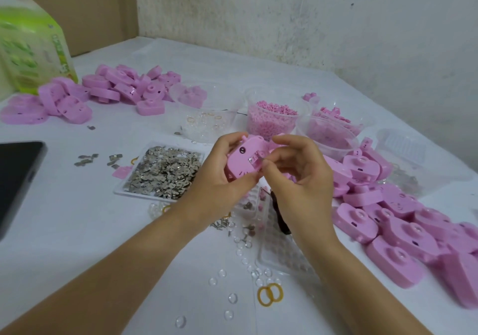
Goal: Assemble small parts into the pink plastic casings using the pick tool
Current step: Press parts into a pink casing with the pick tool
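Observation:
My left hand holds a pink plastic casing above the middle of the table, its open side turned toward me. My right hand pinches a small metal part at the casing's lower right edge, thumb and forefinger closed on it. A dark brown tool lies on the table under my right wrist, partly hidden. A white tray full of small metal clips sits just left of my hands.
Pink casings are heaped at the right and the back left. Clear cups of pink pieces stand behind my hands. A clear blister tray, loose domes and yellow rings lie in front. A dark tablet lies at the left, a green bottle behind it.

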